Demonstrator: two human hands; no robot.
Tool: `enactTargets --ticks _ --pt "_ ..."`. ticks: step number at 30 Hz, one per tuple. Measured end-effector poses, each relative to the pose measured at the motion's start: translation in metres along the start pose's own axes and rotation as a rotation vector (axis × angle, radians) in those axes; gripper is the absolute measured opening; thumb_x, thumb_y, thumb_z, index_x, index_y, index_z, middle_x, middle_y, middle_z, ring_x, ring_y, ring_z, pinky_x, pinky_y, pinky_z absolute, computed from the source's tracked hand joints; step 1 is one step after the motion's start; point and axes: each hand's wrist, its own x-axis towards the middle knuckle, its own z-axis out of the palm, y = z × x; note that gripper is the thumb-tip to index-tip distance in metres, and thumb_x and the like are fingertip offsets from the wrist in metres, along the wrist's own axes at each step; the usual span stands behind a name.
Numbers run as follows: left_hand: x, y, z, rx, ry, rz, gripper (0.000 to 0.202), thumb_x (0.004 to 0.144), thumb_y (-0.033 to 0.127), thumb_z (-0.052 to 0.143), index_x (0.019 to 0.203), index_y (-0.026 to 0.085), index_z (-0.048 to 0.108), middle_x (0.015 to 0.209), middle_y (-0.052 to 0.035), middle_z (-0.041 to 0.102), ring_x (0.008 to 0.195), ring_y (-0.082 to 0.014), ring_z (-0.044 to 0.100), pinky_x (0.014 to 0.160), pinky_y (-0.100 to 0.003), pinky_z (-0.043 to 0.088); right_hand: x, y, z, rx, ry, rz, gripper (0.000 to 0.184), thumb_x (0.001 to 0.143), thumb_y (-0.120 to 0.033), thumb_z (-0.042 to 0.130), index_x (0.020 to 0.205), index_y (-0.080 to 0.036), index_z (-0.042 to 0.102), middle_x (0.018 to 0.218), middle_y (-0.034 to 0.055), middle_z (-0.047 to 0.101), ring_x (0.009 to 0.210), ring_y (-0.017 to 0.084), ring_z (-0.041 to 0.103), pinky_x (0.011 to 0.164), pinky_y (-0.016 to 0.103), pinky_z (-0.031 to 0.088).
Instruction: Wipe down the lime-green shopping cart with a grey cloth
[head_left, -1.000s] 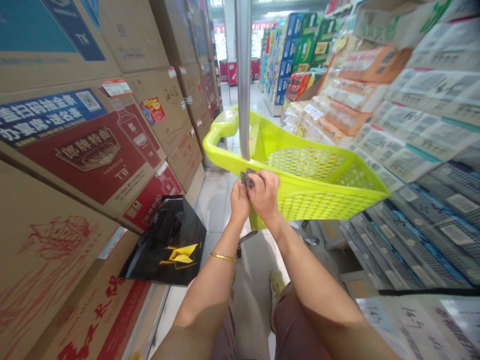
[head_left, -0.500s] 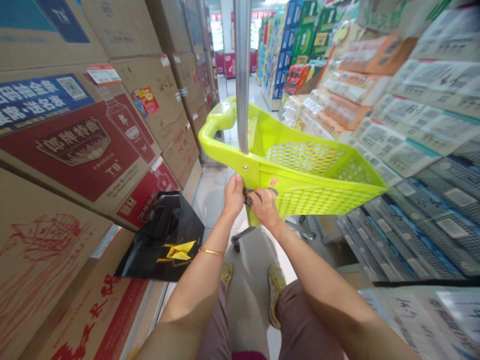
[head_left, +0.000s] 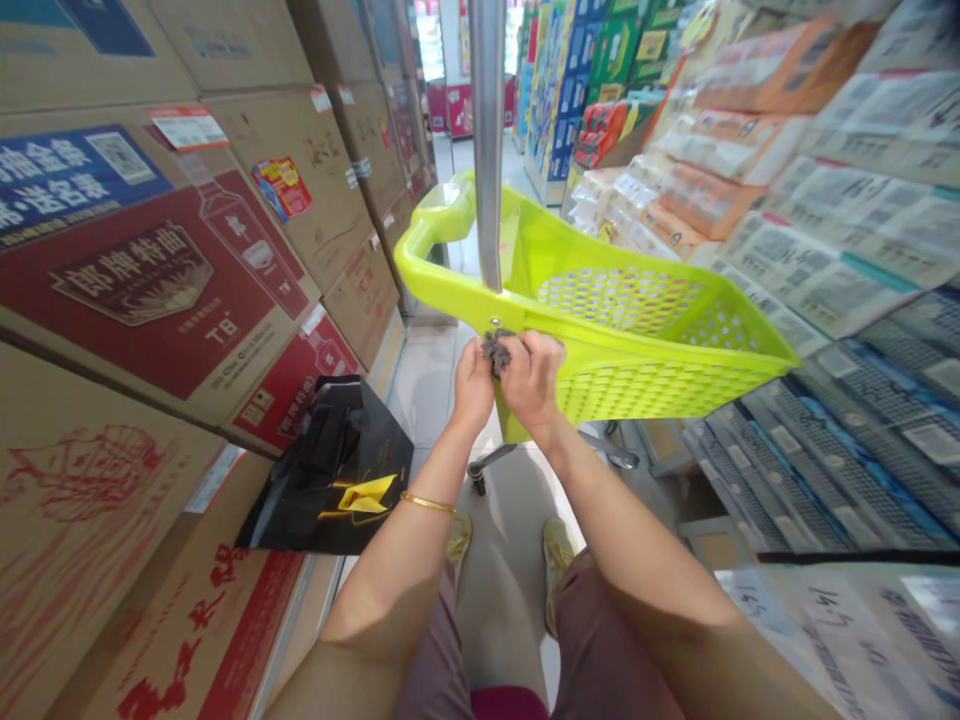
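Observation:
A small, crumpled dark grey cloth (head_left: 495,353) is bunched between my two hands, up against the side of a lime-green plastic shopping basket cart (head_left: 675,375). My left hand (head_left: 472,385) pinches the cloth's left part, its thumb up. On the other side my right hand (head_left: 531,380) is closed around the cloth, knuckles facing the basket wall. The cart's looped handle (head_left: 431,235) lies beyond my left hand, and a shiny metal pole (head_left: 487,140) rises from the frame just above the cloth. Parts of the cloth are hidden by my fingers.
Stacked cartons (head_left: 150,270) line the left side, with a black gift bag (head_left: 330,470) standing before them. Tissue packs (head_left: 810,220) and dark patterned packs (head_left: 840,430) fill the right. A cart wheel (head_left: 478,480) stands on the floor (head_left: 499,590) near my shoes.
Both hands have moved up a little along the cart's side with the cloth. More of the grey cloth shows bunched above my fingers. The view has shifted slightly.

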Motion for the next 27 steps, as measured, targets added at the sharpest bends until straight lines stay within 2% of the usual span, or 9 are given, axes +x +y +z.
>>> enactTargets --ticks 5,9,12,15,20,23,27 --pt "0.001 0.003 0.000 -0.028 -0.001 -0.025 0.043 0.086 0.057 0.038 0.072 0.018 0.048 0.066 0.0030 0.047 0.063 -0.0091 0.044 0.059 -0.020 0.039 -0.035 0.012 0.002 -0.059 -0.053 -0.109 0.022 0.089 -0.018 0.040 0.096 -0.021 0.061 0.090 0.0059 0.053 0.086 0.016 0.044 0.080 0.032 0.033" --pt "0.002 0.000 0.002 -0.037 0.014 -0.014 0.044 0.086 0.058 0.037 0.076 0.018 0.050 0.071 0.0023 0.050 0.067 -0.0091 0.046 0.063 -0.020 0.041 -0.046 0.017 0.002 -0.049 -0.075 -0.205 0.022 0.087 -0.015 0.041 0.094 -0.021 0.061 0.090 0.0051 0.053 0.087 0.016 0.044 0.079 0.030 0.033" --pt "0.002 -0.002 0.002 -0.023 0.012 -0.020 0.045 0.086 0.059 0.036 0.077 0.018 0.051 0.071 0.0018 0.052 0.068 -0.0096 0.048 0.064 -0.020 0.042 -0.036 0.016 0.002 -0.020 -0.025 -0.166 0.022 0.086 -0.016 0.041 0.096 -0.022 0.060 0.093 0.0056 0.051 0.089 0.017 0.043 0.082 0.031 0.032" --pt "0.003 -0.002 0.001 -0.004 0.003 0.006 0.046 0.085 0.061 0.036 0.077 0.018 0.052 0.073 0.0009 0.053 0.071 -0.0108 0.050 0.067 -0.022 0.043 -0.012 0.010 0.001 0.035 0.032 -0.044 0.023 0.086 -0.019 0.043 0.103 -0.021 0.057 0.101 0.0078 0.048 0.098 0.019 0.041 0.086 0.035 0.031" --pt "0.002 -0.003 -0.002 0.017 -0.049 0.047 0.046 0.086 0.059 0.035 0.083 0.018 0.055 0.079 -0.0012 0.056 0.080 -0.0132 0.054 0.075 -0.025 0.045 0.021 -0.005 -0.002 0.039 0.037 0.084 0.021 0.087 -0.027 0.043 0.103 -0.024 0.056 0.099 0.0064 0.046 0.097 0.019 0.042 0.086 0.037 0.032" --pt "0.002 -0.003 -0.004 0.009 -0.064 0.040 0.044 0.085 0.059 0.037 0.081 0.018 0.054 0.076 -0.0002 0.055 0.076 -0.0122 0.053 0.071 -0.024 0.044 0.019 -0.007 -0.002 0.031 0.051 0.079 0.020 0.088 -0.027 0.042 0.102 -0.023 0.056 0.097 0.0059 0.046 0.094 0.019 0.042 0.085 0.036 0.032" --pt "0.002 0.000 -0.004 -0.024 -0.049 -0.022 0.043 0.084 0.059 0.041 0.074 0.018 0.051 0.068 0.0021 0.050 0.067 -0.0100 0.048 0.063 -0.021 0.041 -0.003 -0.001 0.000 -0.011 0.027 0.015 0.019 0.088 -0.025 0.042 0.099 -0.023 0.058 0.096 0.0063 0.049 0.092 0.018 0.042 0.084 0.035 0.030"
